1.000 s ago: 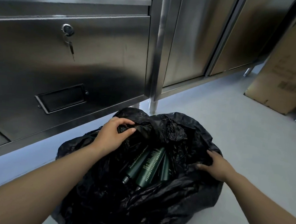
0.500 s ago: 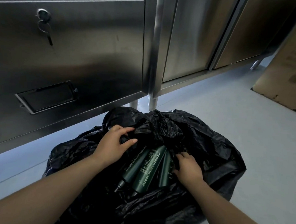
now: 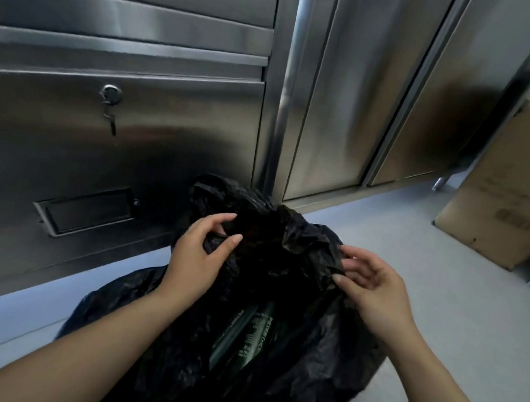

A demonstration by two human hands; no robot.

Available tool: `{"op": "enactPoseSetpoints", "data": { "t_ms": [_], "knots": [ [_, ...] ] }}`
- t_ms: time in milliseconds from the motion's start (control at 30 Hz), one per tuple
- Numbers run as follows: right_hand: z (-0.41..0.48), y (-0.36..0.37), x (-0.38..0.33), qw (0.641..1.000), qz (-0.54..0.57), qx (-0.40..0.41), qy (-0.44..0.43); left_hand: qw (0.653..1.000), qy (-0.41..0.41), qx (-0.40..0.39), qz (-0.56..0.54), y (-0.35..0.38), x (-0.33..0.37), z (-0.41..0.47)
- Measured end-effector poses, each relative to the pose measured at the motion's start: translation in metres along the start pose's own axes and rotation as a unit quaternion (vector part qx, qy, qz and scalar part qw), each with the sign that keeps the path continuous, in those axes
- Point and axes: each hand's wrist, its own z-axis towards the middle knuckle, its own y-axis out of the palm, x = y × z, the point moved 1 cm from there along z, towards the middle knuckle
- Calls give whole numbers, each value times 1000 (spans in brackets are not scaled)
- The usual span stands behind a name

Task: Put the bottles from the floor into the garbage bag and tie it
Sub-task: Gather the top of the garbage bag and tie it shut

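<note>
Steel cabinet [image 3: 169, 134] fills the back and left; grey floor [image 3: 437, 286] runs under it, w/ a cardboard box [image 3: 496, 213] at far right, well apart from the work. No loose bottles seen on the floor in view.

Black garbage bag [image 3: 286, 248] sits on the floor right in front of me, mouth not yet closed, far rim pulled up into a peak. Dark green bottles [image 3: 247, 338] lie inside, low in the bag, long axis running from near-left up to far-right. Count unclear, at least two.

Key relation: the bottles are below both grips and toward me, so the open mouth lies btwn my hands. My left hand [image 3: 199, 252] is at the far-left rim, thumb and fingers pinching a fold of plastic. My right hand [image 3: 373, 286] is at the right rim, grip curled on the edge, thumb on the plastic; a bit blurry but reads as grasping.

Judgement: loading looks done, tying step in hand. Next likely needs both rims brought together over the bottles, then knotted. The left is closer to the raised peak. Thin plastic, could slip or tear.
</note>
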Motion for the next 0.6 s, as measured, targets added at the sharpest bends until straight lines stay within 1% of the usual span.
{"op": "enactPoseSetpoints", "data": {
  "t_ms": [67, 133, 233, 333, 467, 533, 600],
  "knots": [
    [-5, -8, -15, 999, 38, -11, 12, 1000, 22, -14, -12, 1, 17, 0],
    [-12, -14, -21, 998, 55, -20, 31, 998, 43, -50, -13, 5, 27, -5],
    [-23, -17, -26, 998, 53, -25, 39, 992, 55, -112, -10, 13, 35, -15],
    [-32, -10, -28, 997, 52, -43, 33, 987, 64, -144, -11, 20, 42, -26],
    [-38, 10, -31, 994, 64, -85, 32, 976, 110, -188, 16, 28, 51, -34],
    [-39, 17, -33, 990, 84, -104, 33, 973, 120, -191, 42, 30, 51, -38],
    [-38, 19, -35, 988, 104, -105, 35, 978, 113, -163, 59, 30, 51, -40]
  ]
}}
